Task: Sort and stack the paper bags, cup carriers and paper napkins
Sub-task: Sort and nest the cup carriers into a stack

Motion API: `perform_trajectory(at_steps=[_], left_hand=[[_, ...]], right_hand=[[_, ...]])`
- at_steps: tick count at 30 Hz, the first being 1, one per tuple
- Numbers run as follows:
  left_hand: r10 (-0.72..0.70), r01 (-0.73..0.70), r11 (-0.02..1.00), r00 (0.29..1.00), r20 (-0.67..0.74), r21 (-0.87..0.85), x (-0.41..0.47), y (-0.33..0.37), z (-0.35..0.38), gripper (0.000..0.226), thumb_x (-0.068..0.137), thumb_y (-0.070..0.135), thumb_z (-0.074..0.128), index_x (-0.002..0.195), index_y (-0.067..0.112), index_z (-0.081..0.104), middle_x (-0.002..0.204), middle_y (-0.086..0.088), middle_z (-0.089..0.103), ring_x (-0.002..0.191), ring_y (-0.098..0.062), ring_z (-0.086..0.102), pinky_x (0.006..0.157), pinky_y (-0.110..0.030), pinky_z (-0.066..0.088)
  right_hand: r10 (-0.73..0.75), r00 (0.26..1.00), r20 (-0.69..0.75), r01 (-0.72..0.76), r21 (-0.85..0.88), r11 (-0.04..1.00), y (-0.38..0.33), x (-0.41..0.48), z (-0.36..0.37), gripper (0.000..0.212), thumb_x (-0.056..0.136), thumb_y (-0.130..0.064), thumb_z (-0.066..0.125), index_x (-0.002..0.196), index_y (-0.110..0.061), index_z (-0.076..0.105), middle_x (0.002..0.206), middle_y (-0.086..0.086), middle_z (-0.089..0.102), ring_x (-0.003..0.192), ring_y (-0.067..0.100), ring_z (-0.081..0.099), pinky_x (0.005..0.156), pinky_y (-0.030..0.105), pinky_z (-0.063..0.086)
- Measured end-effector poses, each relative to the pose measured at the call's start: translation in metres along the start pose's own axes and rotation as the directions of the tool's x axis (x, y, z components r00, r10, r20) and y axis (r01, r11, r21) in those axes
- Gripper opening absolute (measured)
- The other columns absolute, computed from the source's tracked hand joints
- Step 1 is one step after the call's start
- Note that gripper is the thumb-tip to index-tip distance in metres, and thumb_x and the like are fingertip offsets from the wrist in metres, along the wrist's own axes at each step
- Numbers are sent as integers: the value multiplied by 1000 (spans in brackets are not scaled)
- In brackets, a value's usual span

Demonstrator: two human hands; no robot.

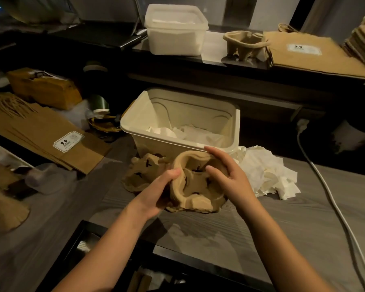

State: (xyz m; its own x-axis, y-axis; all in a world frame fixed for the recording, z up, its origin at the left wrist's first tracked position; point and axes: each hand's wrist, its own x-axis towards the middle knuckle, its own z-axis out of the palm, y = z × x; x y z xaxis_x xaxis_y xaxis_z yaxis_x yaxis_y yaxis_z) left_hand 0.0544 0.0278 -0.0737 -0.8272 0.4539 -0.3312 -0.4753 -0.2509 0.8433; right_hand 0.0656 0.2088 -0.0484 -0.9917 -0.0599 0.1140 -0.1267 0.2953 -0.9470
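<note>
Cup carrier (196, 184) held just in front of the white bin (150, 144) — left hand (156, 194) pinching its left rim, right hand (230, 173) curled over the far rim — apparently steadied for stacking.

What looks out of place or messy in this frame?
The napkins lie in a crumpled heap on the table right of the open tub, unstacked. A loose cup carrier lies tilted by the tub, left of the held cup carrier.
</note>
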Motion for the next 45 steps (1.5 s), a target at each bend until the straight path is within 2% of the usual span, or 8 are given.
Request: perform_trajectory(at_steps=[4,8,14,18,21,24,38,45], left_hand=[[-30,25,991,999,34,132,0,-3,8,67,58,49,64,119,22,55,107,-5,67,97,-20,65,73,-29,53],[-93,88,972,996,10,219,2,-8,13,57,71,48,63,123,27,53,112,-1,65,111,-19,59,93,-34,47],[-92,139,839,989,-115,527,0,2,16,62,78,61,48,134,37,39,122,14,48,117,-9,43,103,-33,35],[337,-60,744,894,-297,665,-4,14,3,20,92,35,51,112,36,51,112,13,56,99,-4,56,81,-31,52],[636,78,445,673,-376,892,-5,21,-18,24,89,36,58,112,31,55,116,7,53,116,-18,46,85,-34,45],[595,269,251,715,-368,930,-1,19,-41,49,87,43,59,130,26,46,140,-5,37,133,-28,24,99,-44,33],[329,308,546,776,-538,779,22,8,-69,57,87,35,61,137,28,35,139,-9,39,126,-31,39,97,-42,37],[209,173,760,847,-488,626,-5,43,-69,46,87,35,59,129,40,42,130,-2,49,117,-24,49,99,-46,43]], right_hand=[[385,910,155,-404,540,738,20,-22,-8,61,74,-34,74,129,-29,49,124,3,59,107,18,61,81,31,54],[528,792,308,-576,664,477,37,-33,-7,64,67,-34,74,123,-12,55,107,12,69,87,23,67,75,38,54],[659,693,293,-673,591,445,48,-34,-8,18,91,-20,50,105,-13,59,83,10,69,75,25,63,67,39,50],[729,657,192,-704,503,502,62,-34,-10,22,89,-22,54,110,-18,56,94,11,65,80,27,61,67,39,51],[743,657,129,-709,440,551,69,-34,-8,17,89,-22,55,106,-23,56,96,10,61,83,27,59,65,39,51],[758,641,121,-727,415,547,72,-35,-4,17,90,-24,55,106,-27,53,99,9,61,84,27,60,62,37,51],[781,614,114,-761,348,548,71,-36,-4,29,92,-34,54,120,-27,49,102,3,61,90,24,59,74,41,51],[618,776,-129,-588,205,782,71,-32,-8,28,92,-33,55,118,-22,53,114,3,58,99,18,57,77,29,49]])
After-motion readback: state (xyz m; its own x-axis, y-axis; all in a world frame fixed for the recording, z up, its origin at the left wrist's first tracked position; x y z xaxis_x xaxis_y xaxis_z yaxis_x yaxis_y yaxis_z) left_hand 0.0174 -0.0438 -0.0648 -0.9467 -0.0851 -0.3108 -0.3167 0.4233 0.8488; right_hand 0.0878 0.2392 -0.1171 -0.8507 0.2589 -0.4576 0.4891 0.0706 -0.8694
